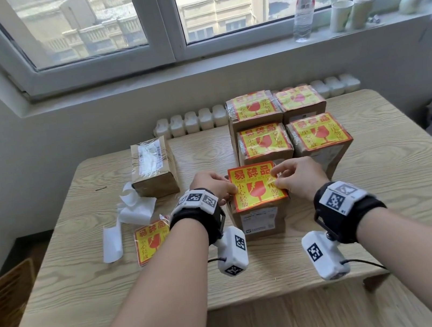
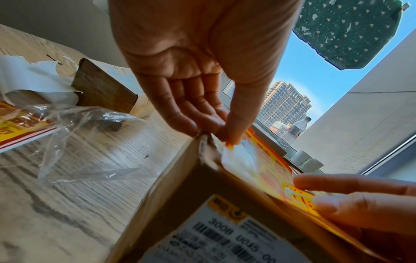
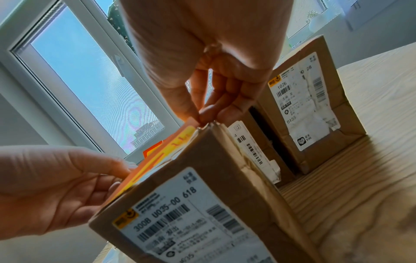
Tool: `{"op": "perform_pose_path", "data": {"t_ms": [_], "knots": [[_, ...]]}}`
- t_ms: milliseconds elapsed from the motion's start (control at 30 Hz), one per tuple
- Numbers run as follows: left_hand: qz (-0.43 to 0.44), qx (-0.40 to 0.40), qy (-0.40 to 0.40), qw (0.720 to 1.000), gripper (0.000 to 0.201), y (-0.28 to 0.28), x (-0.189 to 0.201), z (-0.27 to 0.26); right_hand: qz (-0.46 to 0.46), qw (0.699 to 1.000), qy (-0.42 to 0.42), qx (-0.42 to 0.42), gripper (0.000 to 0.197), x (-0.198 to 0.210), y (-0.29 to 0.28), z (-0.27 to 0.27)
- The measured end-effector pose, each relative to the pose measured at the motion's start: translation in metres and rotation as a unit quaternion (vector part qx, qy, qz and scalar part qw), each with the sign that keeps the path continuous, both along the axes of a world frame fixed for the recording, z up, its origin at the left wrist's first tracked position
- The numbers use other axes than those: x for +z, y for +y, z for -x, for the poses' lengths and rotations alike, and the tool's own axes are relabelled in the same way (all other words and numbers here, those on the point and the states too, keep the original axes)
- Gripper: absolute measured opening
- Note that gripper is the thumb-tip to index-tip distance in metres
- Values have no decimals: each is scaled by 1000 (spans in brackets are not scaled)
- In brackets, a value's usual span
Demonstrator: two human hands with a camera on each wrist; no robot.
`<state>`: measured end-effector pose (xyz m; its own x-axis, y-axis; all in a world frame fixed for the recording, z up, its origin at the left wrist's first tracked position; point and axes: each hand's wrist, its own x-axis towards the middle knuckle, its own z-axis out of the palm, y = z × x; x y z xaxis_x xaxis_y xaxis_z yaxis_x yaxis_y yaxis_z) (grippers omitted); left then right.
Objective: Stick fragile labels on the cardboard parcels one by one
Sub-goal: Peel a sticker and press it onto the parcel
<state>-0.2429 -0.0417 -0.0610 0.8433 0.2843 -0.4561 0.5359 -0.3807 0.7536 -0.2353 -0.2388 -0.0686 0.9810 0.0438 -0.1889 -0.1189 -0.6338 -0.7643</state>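
A yellow and red fragile label [image 1: 256, 186] hangs just over the top of a brown cardboard parcel [image 1: 259, 223] in the middle of the table. My left hand [image 1: 232, 190] pinches the label's left edge, thumb on top [image 2: 234, 131]. My right hand [image 1: 277, 176] pinches its right edge at the parcel's corner [image 3: 202, 115]. In the wrist views the label [image 2: 258, 165] [image 3: 171, 147] is tilted, its left side raised off the parcel [image 2: 198, 204] [image 3: 202, 186]. Whether any part of it sticks I cannot tell.
Several labelled parcels [image 1: 265, 141] stand close behind the held one. One parcel without a fragile label [image 1: 153, 167] sits at the left, with white backing strips [image 1: 134, 210] and a stack of labels [image 1: 152, 241] in front of it. A bottle [image 1: 302, 2] and cups stand on the windowsill.
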Motion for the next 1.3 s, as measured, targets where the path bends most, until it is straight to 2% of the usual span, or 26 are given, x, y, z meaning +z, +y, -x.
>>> {"op": "perform_pose_path", "data": {"t_ms": [600, 800, 967, 1133, 1300], "knots": [[-92, -11, -5, 996, 15, -4, -7, -7, 29, 1000, -5, 9, 26, -1, 2, -2], [-159, -37, -25, 986, 17, -6, -9, -8, 60, 998, -21, 19, 31, -3, 5, 0], [-213, -58, -21, 975, 33, -7, -8, -8, 84, 996, -22, 17, 38, -4, 5, 1], [-189, -47, -13, 981, 51, -2, -14, -5, 105, 992, -15, 71, 57, -4, 1, 6], [-174, -103, 9, 979, 88, -6, -16, 2, 95, 991, -4, 94, 82, -7, -4, 7]]}}
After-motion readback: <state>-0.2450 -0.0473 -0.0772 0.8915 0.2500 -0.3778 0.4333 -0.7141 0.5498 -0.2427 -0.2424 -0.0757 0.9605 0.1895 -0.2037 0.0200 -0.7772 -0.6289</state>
